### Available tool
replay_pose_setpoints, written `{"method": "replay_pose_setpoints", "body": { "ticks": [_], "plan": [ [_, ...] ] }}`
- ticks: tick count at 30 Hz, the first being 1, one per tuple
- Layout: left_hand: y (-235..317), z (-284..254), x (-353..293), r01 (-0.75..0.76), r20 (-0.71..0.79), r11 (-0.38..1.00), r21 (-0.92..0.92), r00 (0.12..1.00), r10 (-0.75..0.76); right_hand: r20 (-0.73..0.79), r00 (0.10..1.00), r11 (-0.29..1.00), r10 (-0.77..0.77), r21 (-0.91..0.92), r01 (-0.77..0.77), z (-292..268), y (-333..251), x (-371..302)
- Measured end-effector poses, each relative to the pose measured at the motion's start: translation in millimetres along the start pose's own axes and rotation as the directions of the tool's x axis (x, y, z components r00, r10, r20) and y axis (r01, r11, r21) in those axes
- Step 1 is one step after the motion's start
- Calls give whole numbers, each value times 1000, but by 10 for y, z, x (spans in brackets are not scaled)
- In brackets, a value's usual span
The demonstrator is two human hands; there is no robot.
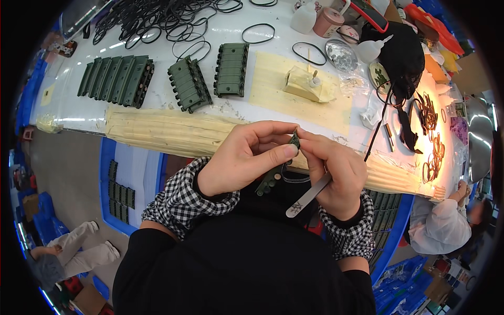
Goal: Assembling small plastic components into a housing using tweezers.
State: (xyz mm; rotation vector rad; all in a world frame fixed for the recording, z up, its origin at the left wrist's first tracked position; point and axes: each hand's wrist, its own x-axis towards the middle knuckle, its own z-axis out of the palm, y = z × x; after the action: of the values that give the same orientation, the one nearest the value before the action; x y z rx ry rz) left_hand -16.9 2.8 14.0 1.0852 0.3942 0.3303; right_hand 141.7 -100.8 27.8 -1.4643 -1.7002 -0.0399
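Close to my body, at the table's front edge, my left hand (247,157) pinches a small dark green plastic model part (269,181). Small round wheels show along the piece's lower end, while its upper tip pokes out between my fingertips. Meeting it from the other side, the fingertips of my right hand (338,170) press at that tip. Metal tweezers (310,195) lie in my right palm, their rounded end pointing down and left. Their tips are hidden by my fingers.
Green track-like model parts (116,80) lie in rows at the far left. Beyond them is a heap of black rubber bands (157,21). A taped block (311,85) sits on the yellow mat. Blue trays (107,178) with green parts flank my lap; another person (441,226) is at right.
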Motion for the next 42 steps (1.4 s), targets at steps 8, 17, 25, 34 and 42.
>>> {"method": "replay_pose_setpoints", "body": {
  "ticks": [8, 17, 25, 34, 42],
  "plan": [
    [15, -28, 2, 39, 12, 997, 68, 999, -40, -14, 999, 996, 49, 73, -48, 30, 25, -14],
    [71, -69, -29, 110, 94, 987, 114, 988, -121, 60, 998, 996, 0, 94, -5, -6, 21, 40],
    [-1, -43, -8, 87, 76, 996, 17, 993, -88, -23, 999, 999, -36, 17, 36, 71, 17, -50],
    [-72, -12, -31, 42, -17, 999, -9, 999, -42, 2, 1000, 999, 14, -32, -14, 55, -27, -93],
    [-45, 96, -13, -158, -84, 987, 19, 984, 159, -108, 990, 995, 94, 53, -88, 72, -68, -17]
  ]
}}
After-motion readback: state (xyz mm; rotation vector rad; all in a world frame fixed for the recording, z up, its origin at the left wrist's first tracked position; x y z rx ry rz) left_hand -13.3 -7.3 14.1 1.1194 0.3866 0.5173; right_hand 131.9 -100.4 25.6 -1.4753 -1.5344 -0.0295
